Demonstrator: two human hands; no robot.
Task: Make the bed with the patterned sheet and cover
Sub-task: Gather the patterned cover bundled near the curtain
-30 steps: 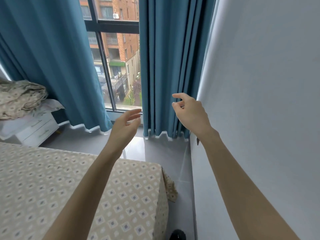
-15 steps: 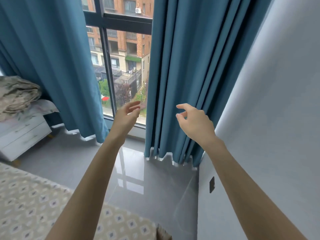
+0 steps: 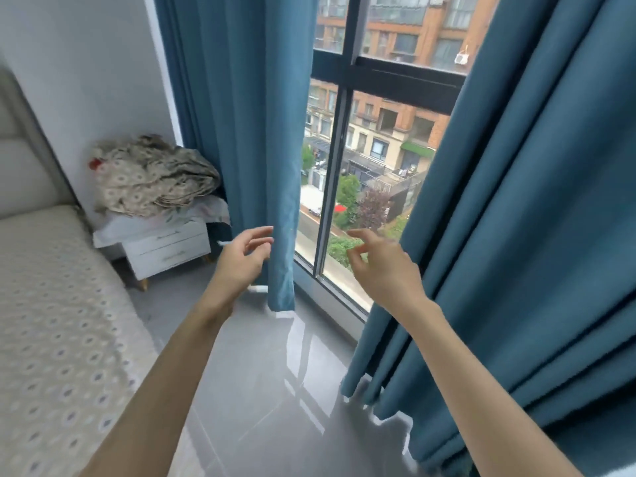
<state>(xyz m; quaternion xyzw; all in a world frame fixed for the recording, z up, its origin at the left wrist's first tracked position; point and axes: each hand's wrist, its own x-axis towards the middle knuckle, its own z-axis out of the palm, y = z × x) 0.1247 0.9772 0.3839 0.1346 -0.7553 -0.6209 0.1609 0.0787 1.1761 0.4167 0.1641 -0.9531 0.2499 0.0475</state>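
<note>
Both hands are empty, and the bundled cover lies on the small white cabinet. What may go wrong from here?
1. The cover sits crumpled on a loose white cloth over the cabinet; pulling it may drag the cloth off too.
2. The left hand is close to the blue curtain edge; the fingers may catch it.
3. The glossy floor may be slippery, and a hanging cover could trail on it.

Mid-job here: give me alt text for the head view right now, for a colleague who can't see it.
The left hand and right hand reach forward empty, fingers relaxed, toward a window between teal curtains. At left is the bed in its patterned sheet; beyond it, a crumpled patterned cover lies piled on a white nightstand.
</note>
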